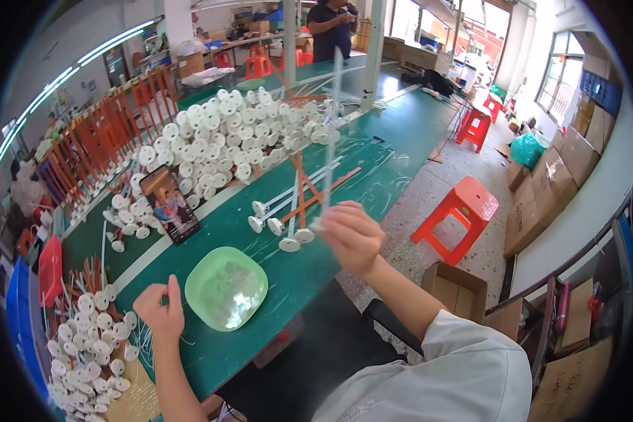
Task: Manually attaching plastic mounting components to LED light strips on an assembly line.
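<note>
My right hand [352,238] is closed round the lower end of a long white rod [332,130], which stands nearly upright and is smeared by motion. Just left of that hand, several white and orange-brown rods with white round disc ends [289,244] lie crossed on the green table. My left hand [160,307] is closed at the table's near left, thumb pointing up; whatever its curled fingers hold is hidden. Between the hands sits a green bowl [195,292] containing small clear pieces too fine to make out. Beyond it a phone [170,204] leans with its screen lit.
A large heap of white disc-ended rods [218,133] lies behind the bowl, another pile [95,337] at the left. Orange-brown rods stand in a row [112,133]. Red stools [457,214] and cardboard boxes [545,197] line the right. A person [333,32] stands at the back.
</note>
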A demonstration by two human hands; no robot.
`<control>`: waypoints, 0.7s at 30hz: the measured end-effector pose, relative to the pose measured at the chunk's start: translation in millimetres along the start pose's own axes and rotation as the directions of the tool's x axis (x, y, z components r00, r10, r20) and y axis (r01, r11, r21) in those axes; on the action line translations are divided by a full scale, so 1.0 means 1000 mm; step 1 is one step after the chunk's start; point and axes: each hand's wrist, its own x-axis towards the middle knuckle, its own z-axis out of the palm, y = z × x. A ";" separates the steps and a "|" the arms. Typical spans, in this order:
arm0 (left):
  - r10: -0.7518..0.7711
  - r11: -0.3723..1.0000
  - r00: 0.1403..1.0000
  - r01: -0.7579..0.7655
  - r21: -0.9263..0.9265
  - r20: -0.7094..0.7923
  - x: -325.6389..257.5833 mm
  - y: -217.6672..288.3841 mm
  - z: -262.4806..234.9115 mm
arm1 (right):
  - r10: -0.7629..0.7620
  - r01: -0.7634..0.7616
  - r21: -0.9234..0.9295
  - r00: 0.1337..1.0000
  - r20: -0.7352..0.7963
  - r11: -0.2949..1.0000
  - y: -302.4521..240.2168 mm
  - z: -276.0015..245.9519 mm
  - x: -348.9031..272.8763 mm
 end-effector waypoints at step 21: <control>-0.367 0.670 0.824 0.556 -0.492 0.431 -0.027 0.005 -0.001 | -0.270 -0.019 0.762 0.929 0.252 0.647 -0.070 0.173 0.027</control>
